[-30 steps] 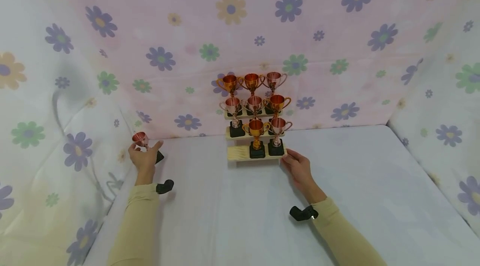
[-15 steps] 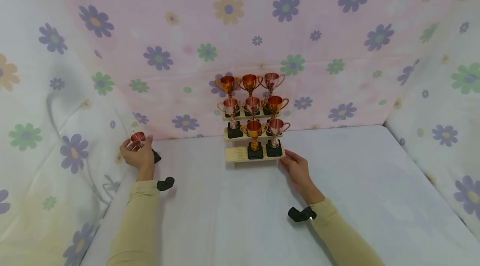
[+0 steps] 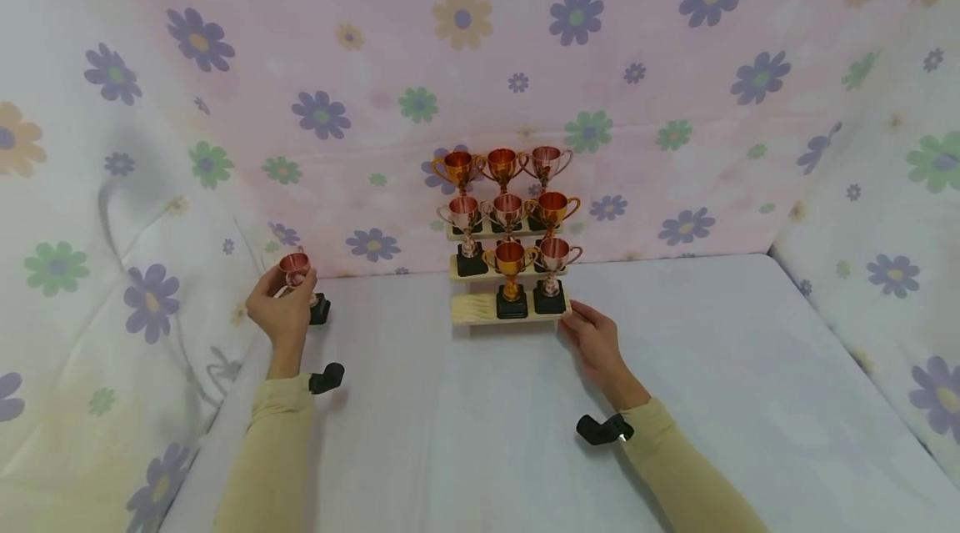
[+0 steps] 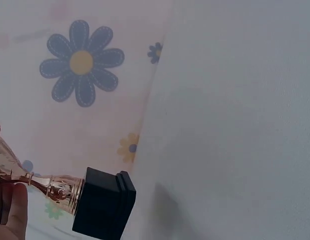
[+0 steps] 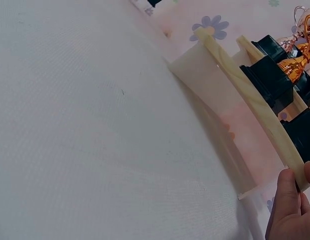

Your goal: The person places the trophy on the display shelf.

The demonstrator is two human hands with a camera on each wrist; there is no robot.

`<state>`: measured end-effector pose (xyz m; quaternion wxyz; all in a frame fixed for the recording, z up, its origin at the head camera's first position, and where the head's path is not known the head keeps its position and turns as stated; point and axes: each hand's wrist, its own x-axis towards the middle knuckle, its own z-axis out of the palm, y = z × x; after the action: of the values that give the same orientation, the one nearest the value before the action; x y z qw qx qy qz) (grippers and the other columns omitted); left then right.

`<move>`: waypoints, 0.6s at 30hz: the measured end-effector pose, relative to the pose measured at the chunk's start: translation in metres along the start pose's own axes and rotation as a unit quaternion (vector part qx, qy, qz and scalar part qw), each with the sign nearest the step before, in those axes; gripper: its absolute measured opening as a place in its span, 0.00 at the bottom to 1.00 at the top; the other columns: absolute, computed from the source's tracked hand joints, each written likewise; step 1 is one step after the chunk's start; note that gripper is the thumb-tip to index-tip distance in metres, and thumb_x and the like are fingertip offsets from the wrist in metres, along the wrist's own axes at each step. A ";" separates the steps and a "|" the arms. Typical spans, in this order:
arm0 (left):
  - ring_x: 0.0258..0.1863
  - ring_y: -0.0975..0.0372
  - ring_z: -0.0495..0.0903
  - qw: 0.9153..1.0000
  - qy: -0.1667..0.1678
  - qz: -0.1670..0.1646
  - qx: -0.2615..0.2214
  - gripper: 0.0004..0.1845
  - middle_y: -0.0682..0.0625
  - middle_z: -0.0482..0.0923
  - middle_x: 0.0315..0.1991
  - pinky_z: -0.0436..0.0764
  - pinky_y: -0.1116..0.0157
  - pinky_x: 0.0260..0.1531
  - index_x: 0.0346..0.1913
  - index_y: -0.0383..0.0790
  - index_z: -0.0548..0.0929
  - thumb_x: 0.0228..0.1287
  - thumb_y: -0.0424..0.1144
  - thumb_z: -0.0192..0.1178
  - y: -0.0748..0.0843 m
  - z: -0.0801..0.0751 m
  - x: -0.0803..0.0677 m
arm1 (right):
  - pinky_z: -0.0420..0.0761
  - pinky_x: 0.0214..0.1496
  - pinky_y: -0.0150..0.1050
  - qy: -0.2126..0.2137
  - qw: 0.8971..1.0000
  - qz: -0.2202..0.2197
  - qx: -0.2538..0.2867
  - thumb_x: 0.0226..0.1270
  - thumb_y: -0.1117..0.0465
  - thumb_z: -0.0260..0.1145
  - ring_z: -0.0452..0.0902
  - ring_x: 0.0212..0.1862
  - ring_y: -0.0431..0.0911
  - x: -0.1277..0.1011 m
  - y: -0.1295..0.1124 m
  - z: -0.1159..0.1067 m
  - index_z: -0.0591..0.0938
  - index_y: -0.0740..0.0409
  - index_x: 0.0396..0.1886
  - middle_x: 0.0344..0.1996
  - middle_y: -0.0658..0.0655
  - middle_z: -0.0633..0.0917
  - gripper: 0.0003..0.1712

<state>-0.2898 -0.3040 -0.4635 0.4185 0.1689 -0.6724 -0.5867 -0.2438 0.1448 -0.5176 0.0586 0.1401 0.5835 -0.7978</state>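
In the head view, my left hand [image 3: 281, 308] holds a rose-coloured trophy cup [image 3: 294, 263] at the left, fingers around its bowl and upper stem. The trophy's black base [image 4: 102, 202] sticks out beyond the fingers in the left wrist view, tilted. My right hand [image 3: 596, 345] grips the right end of the lowest shelf of a three-tier wooden stand [image 3: 474, 309]; the thumb and fingers [image 5: 285, 200] lie at the shelf's edge in the right wrist view. On that shelf stand a gold trophy [image 3: 512, 258] and a rose trophy [image 3: 553, 253], with bare wood left of them.
Three trophies stand on the top tier, including a gold one [image 3: 459, 168], and three on the middle tier, including a rose one [image 3: 463, 210]. A white-covered table [image 3: 450, 433] lies under everything. Flowered cloth [image 3: 360, 66] rises behind the stand and along both sides.
My left hand has shifted and turned the trophy, so its cup sits farther right and a little higher, more upright over the base. The right hand stays at the shelf.
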 end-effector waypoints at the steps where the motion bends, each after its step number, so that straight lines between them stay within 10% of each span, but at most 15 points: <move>1: 0.38 0.67 0.80 1.000 -0.003 0.001 -0.005 0.23 0.56 0.82 0.38 0.81 0.82 0.35 0.53 0.32 0.87 0.50 0.28 0.77 0.003 0.000 -0.001 | 0.74 0.71 0.39 -0.001 1.000 0.000 0.000 0.79 0.69 0.54 0.68 0.70 0.54 0.000 0.000 0.001 0.63 0.70 0.75 0.73 0.67 0.67 0.29; 14: 0.36 0.64 0.79 0.993 -0.109 0.037 -0.036 0.23 0.52 0.81 0.39 0.82 0.80 0.33 0.54 0.22 0.82 0.53 0.22 0.70 0.076 0.004 -0.056 | 0.71 0.72 0.43 0.002 1.000 0.004 0.003 0.79 0.69 0.53 0.68 0.70 0.54 0.000 -0.001 0.000 0.63 0.70 0.75 0.73 0.67 0.67 0.28; 18: 0.37 0.65 0.78 0.988 -0.147 0.028 -0.034 0.24 0.51 0.80 0.39 0.82 0.80 0.34 0.56 0.21 0.81 0.53 0.22 0.69 0.075 0.011 -0.068 | 0.71 0.73 0.43 0.005 1.000 0.006 0.003 0.79 0.69 0.53 0.68 0.70 0.55 0.000 -0.001 0.000 0.63 0.70 0.75 0.73 0.67 0.67 0.28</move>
<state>-0.2379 -0.2292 -0.4177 0.3368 0.0473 -0.7110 -0.6156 -0.2441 0.1450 -0.5170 0.0598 0.1476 0.5807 -0.7984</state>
